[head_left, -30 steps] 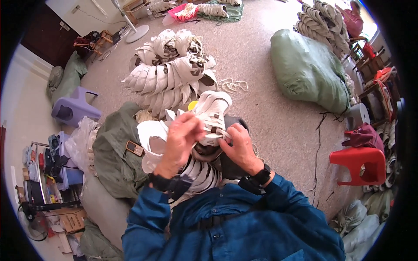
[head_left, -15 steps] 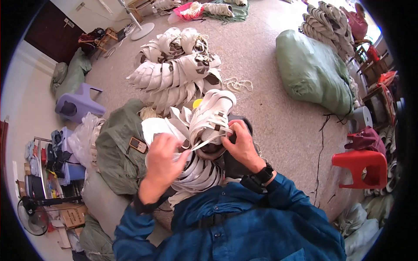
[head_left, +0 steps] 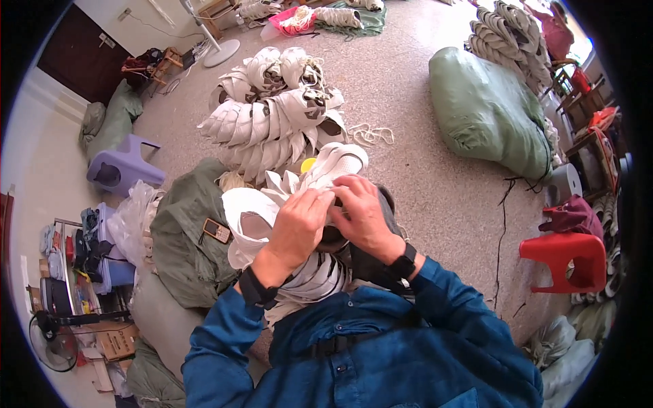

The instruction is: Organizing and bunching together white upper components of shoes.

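Note:
A white shoe upper rests in front of me on a dark support, its toe pointing away. My left hand is closed over its lacing area, thumb and fingers pinched at the shoelace, which the hand mostly covers. My right hand meets it there, fingers bent and drawn together. What its fingertips hold is hidden. Beside my left wrist another white upper stands with its opening showing. Below my hands lies a stack of nested uppers.
Nested uppers are heaped on the floor ahead, with loose laces beside them. A phone lies on a green cloth sack at left. A stuffed green sack, red stool and purple stool stand around.
Both hands have come together over the upper's lacing. My left hand moved right, from the lace it was pulling aside; my right hand moved slightly left and up.

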Available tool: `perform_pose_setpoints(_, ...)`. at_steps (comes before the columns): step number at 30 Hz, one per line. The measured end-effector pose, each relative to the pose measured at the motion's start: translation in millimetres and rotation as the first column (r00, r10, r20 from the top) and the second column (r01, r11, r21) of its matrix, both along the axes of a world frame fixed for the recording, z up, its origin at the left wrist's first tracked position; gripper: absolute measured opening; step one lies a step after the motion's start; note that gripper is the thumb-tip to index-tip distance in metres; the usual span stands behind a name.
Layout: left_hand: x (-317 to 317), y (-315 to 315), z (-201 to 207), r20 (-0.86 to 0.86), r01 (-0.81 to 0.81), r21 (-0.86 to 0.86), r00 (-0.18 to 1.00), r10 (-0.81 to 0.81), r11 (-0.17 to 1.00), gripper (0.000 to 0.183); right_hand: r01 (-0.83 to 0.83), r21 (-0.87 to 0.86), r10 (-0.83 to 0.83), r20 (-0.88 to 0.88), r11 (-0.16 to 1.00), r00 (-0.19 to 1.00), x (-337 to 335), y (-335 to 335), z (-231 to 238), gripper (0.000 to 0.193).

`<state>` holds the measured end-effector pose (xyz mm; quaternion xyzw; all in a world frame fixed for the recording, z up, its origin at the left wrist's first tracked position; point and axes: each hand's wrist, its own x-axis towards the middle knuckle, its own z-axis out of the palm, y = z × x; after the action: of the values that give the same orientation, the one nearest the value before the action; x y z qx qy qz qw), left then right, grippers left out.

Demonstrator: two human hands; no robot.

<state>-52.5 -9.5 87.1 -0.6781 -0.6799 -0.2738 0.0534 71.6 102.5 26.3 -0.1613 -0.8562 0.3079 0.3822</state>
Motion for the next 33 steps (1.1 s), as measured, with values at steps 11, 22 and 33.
perform_pose_setpoints(11,-10,-2,-7,0.351,-0.126,-0.01,0.929,0.122,0.992,0.014,-0.083,-0.912,-0.421,-0.265,0.402,0.868,35,28,-30,0.023)
perform_pose_setpoints(22,-34,8,-26,0.289,-0.174,-0.228,0.927,0.237,0.958,0.012,-0.084,-0.977,-0.497,-0.173,0.196,0.85,90,32,-48,0.018)
perform_pose_setpoints(33,-39,21,-28,0.58,-0.128,-0.306,0.761,0.291,0.943,0.01,0.221,-0.807,-0.281,0.071,0.548,0.957,113,33,-45,0.021)
